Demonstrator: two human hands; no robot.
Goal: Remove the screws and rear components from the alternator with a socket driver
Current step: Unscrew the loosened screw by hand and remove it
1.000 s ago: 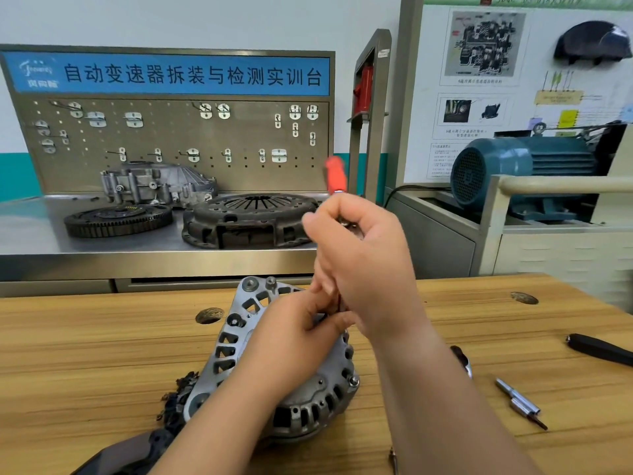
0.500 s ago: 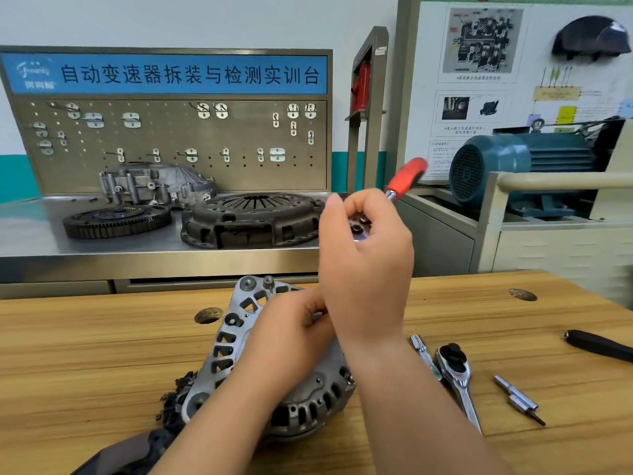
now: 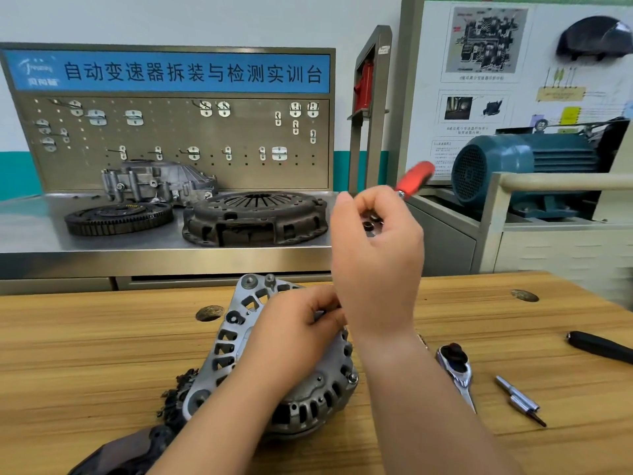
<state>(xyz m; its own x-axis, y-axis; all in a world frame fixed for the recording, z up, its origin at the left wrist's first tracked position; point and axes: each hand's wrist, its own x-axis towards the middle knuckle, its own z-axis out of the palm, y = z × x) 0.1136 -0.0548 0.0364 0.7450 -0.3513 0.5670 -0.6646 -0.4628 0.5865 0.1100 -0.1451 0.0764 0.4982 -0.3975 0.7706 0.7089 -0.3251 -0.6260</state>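
The silver alternator (image 3: 236,341) lies on the wooden bench, its rear side tilted up toward me. My left hand (image 3: 294,334) rests on top of it, fingers curled against the housing, hiding its centre. My right hand (image 3: 373,255) is raised above the alternator and grips the socket driver, whose red handle (image 3: 414,181) sticks out up and to the right. The driver's shaft is hidden behind my hands. Small dark nuts (image 3: 371,222) show inside the curled right palm.
A ratchet wrench (image 3: 457,371) and two driver bits (image 3: 519,401) lie on the bench to the right, with a black handle (image 3: 599,346) farther right. A black cover (image 3: 130,450) lies at the front left. Clutch parts (image 3: 253,217) sit on the steel table behind.
The red handle has swung from upright to tilted up-right, as my right hand turned and rose slightly. The ratchet wrench has come into view. My left hand stays on the alternator.
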